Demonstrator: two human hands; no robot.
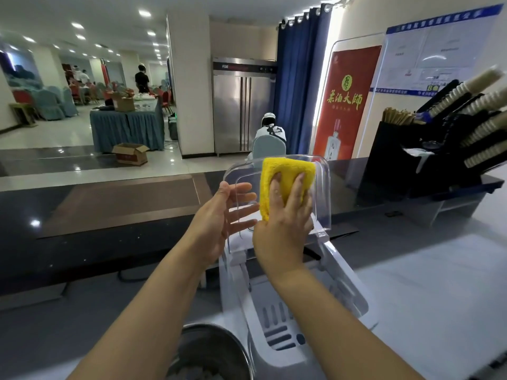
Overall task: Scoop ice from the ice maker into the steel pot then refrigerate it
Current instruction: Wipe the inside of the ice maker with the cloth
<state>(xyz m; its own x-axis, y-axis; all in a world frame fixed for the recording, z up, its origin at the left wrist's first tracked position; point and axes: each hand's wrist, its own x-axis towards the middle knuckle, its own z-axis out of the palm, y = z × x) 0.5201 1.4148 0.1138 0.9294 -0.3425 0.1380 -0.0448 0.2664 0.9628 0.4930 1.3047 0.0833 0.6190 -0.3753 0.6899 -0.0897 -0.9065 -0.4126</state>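
The white ice maker stands on the counter in front of me with its clear lid raised upright. My left hand supports the lid from behind its left edge, fingers straight and showing through the plastic. My right hand presses a yellow cloth flat against the inside of the lid. The steel pot sits at the bottom edge, left of the ice maker, partly hidden by my left forearm. Inside the ice maker a white slotted basket shows.
A dark raised bar ledge runs across behind the ice maker. A black organizer with stacked paper cups stands at the right. A steel two-door refrigerator is at the back, with a seated person near it. Dining tables lie far left.
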